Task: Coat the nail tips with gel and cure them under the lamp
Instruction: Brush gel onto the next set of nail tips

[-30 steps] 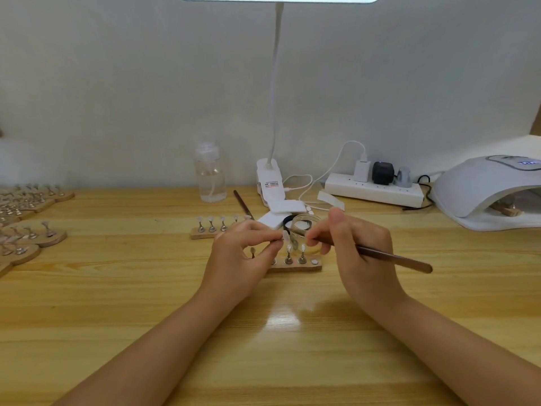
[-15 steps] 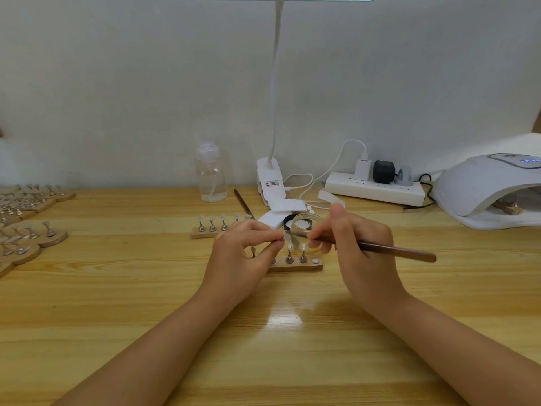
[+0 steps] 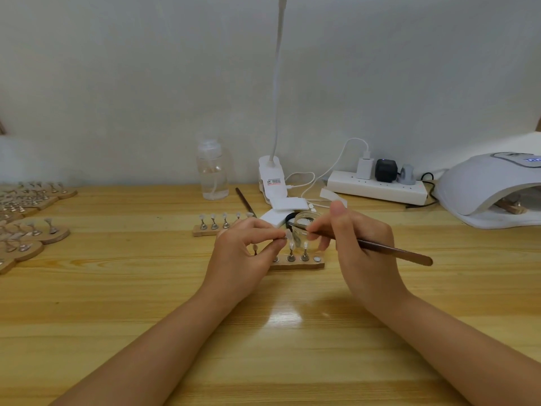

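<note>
A nail tip is being pinched by the left hand just above the wooden holder strip; a gel brush is being gripped by the right hand, w/ bristles at the tip. Risk: the tip is being held lightly, so brush pressure could be twisting it loose or gel flooding onto fingertips.

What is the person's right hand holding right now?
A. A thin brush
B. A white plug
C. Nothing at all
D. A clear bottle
A: the right hand grips a thin brush, its tip reaching toward the nail tip that the left hand pinches; the clear bottle stands untouched at the back of the table.
</note>
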Action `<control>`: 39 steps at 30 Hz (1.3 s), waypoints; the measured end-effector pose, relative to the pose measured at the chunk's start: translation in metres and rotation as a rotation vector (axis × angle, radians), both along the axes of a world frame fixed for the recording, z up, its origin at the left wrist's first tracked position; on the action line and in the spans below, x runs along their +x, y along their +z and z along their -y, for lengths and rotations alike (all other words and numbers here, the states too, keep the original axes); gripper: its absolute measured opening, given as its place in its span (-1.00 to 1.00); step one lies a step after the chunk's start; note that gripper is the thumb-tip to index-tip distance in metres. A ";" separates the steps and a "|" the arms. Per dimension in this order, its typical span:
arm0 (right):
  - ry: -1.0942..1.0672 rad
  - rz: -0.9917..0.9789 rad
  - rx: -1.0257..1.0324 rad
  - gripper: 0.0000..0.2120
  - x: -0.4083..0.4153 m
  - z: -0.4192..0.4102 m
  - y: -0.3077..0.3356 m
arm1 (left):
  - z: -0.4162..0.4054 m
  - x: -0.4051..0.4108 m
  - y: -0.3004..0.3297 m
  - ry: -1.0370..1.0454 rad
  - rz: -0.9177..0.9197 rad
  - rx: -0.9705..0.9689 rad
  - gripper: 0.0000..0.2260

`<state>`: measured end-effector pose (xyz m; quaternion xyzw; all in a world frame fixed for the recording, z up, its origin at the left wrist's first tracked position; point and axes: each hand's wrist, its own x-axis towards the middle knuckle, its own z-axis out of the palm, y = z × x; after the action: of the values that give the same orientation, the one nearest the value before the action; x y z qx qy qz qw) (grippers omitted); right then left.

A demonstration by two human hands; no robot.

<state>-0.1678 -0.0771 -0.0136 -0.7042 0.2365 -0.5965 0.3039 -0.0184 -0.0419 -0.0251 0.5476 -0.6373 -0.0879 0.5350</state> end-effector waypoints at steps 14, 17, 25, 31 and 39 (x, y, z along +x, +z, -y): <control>0.004 0.073 0.132 -0.58 -0.001 -0.003 0.001 | 0.000 0.001 -0.001 0.002 -0.003 -0.008 -0.78; 0.012 0.058 0.155 -0.54 0.000 -0.002 0.002 | 0.001 0.001 -0.001 -0.006 -0.003 -0.003 -0.78; 0.011 0.076 0.207 -0.51 0.001 -0.003 0.005 | 0.001 0.002 -0.002 0.002 -0.002 -0.009 -0.77; 0.013 0.071 0.168 -0.55 0.001 -0.004 0.005 | 0.001 0.002 -0.003 0.004 0.000 -0.015 -0.76; 0.004 0.043 0.150 -0.57 0.001 -0.004 0.006 | 0.001 0.001 -0.001 0.012 0.009 -0.013 -0.76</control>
<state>-0.1670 -0.0735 -0.0079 -0.6669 0.2726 -0.5916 0.3618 -0.0175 -0.0427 -0.0263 0.5485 -0.6368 -0.0781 0.5361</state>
